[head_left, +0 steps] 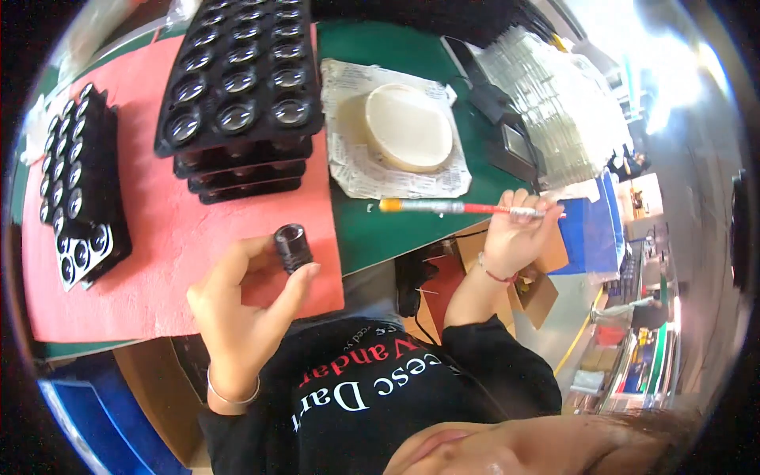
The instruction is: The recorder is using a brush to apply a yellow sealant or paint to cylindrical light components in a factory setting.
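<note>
My left hand pinches a short black cylinder, which looks like a lens barrel, between thumb and fingers above the pink mat. Its round glassy end faces up. In my right hand is a slim brush with a red handle and yellowish bristles. The brush lies nearly level, bristles pointing left, over the near edge of the green tabletop. Brush and cylinder are apart. Beyond the brush, a round white dish rests on a sheet of printed paper.
A stack of black trays holding several round lenses stands on the mat's far side. Another black tray of lenses is at the left. Clear plastic trays pile up at the far right, beside a dark device. Cardboard boxes sit below the table.
</note>
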The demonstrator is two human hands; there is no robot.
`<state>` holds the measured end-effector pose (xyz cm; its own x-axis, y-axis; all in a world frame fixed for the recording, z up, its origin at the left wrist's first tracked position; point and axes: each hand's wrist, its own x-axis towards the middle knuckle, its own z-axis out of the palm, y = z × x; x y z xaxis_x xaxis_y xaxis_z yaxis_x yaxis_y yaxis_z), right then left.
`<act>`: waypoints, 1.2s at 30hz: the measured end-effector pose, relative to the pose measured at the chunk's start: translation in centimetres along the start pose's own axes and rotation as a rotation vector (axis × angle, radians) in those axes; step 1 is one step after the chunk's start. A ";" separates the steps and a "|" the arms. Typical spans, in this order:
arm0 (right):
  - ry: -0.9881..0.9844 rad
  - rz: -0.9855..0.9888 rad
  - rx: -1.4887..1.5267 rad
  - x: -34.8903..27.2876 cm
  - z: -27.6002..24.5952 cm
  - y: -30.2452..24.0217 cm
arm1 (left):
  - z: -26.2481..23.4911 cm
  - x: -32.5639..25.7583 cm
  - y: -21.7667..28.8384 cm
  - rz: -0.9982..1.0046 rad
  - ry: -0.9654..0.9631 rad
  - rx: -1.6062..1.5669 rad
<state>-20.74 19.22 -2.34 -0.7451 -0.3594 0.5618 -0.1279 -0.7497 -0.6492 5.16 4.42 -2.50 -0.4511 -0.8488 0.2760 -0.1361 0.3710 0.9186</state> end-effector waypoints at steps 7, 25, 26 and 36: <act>-0.176 0.031 -0.035 -3.1 1.3 1.6 | -0.6 0.1 0.5 -0.082 -0.050 -0.017; -0.418 -0.060 -0.181 -2.4 0.4 1.2 | -1.4 0.2 0.6 -0.171 -0.160 -0.281; -0.419 -0.061 -0.177 -2.3 0.5 1.3 | -1.5 0.3 0.5 -0.180 -0.183 -0.292; -0.400 -0.035 -0.171 -2.2 0.2 1.7 | -1.9 0.7 0.4 -0.239 -0.276 -0.412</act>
<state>-19.17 18.60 -4.56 -0.4302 -0.5479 0.7175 -0.2800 -0.6746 -0.6830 6.48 3.28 -1.37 -0.6718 -0.7406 0.0126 0.0689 -0.0455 0.9966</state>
